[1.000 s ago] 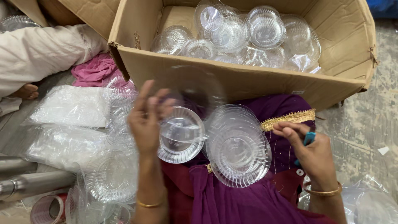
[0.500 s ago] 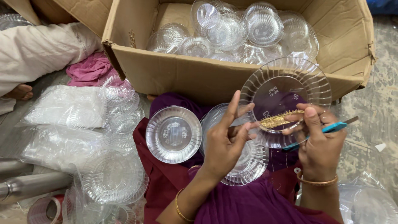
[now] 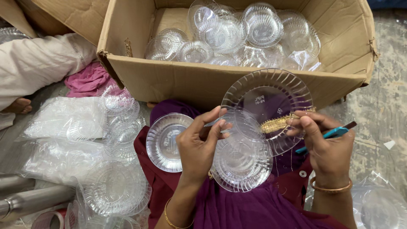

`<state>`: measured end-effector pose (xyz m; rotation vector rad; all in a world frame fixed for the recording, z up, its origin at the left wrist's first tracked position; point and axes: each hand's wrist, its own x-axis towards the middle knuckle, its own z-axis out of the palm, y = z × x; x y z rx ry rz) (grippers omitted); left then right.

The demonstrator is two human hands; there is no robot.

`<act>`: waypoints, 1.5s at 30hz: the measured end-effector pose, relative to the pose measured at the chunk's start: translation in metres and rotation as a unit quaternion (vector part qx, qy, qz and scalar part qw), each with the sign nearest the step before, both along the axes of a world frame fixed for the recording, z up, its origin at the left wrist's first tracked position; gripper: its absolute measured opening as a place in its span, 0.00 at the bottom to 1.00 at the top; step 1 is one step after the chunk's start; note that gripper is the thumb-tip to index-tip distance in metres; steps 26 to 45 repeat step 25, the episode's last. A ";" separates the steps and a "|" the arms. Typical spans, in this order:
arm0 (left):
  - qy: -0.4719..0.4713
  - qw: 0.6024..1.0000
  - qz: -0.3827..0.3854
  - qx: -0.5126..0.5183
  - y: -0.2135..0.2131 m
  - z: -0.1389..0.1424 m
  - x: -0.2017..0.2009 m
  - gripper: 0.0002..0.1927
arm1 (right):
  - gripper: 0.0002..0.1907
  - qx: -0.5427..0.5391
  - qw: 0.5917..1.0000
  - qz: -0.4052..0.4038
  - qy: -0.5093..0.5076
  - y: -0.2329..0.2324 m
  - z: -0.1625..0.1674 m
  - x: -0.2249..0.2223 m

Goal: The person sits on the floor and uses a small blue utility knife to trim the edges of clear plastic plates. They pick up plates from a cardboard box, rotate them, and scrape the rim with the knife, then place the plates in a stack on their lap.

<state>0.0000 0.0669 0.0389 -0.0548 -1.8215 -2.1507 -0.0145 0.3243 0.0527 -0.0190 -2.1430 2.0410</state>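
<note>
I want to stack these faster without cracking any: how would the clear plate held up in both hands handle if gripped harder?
The clear plate looks thin and see-through, so probably light and somewhat flexible. Its ribbed rim may stiffen it, yet it could crack under a squeeze. The left hand and right hand pinch only its edges, and the glossy surface seems slippery.

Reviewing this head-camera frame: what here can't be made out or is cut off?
- Blue-handled tool: the right hand covers its working end.
- How many clear plates the left hand and right hand grip: transparent layers overlap, so the count is unclear.
- Cardboard box: its top is cut off by the frame; the dishes inside blur together.
- Person in the white sleeve: cut off by the left edge.
</note>
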 end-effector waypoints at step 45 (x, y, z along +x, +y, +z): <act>-0.264 0.852 0.191 -0.409 -0.153 -0.069 -0.044 0.08 | 0.14 0.347 0.932 0.076 -0.066 -0.021 -0.020 -0.013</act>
